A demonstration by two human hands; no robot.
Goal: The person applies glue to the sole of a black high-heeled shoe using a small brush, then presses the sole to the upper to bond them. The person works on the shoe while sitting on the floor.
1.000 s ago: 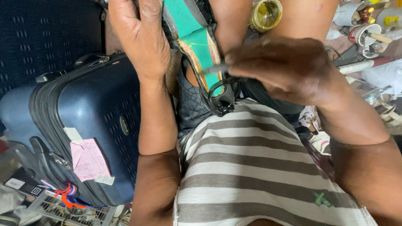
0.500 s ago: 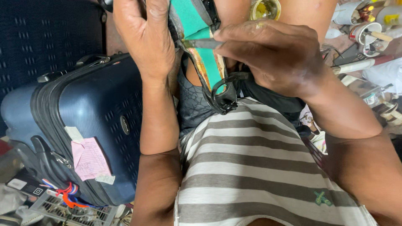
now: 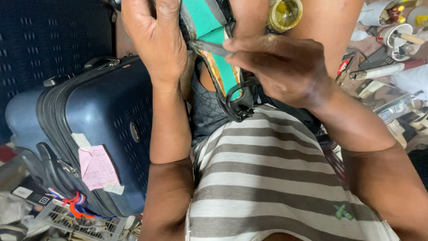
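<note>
left hand (image 3: pixel 156 40) gripping sandal (image 3: pixel 214 53) (teal), right hand (image 3: pixel 281 67) pinching tool (image 3: pixel 211 47)

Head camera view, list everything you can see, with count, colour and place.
suitcase: one, dark blue, left, pink slip stuck on its front
strap: one, teal with dark edging and a black buckle, top centre between the hands
thin tool: one, dark, across the strap
jar: one, yellowish, top centre-right
tools and cups: several, mixed colours, cluttered at right
striped shirt: one, grey and white, bottom centre
left hand: grips the strap
right hand: holds the thin tool
</note>
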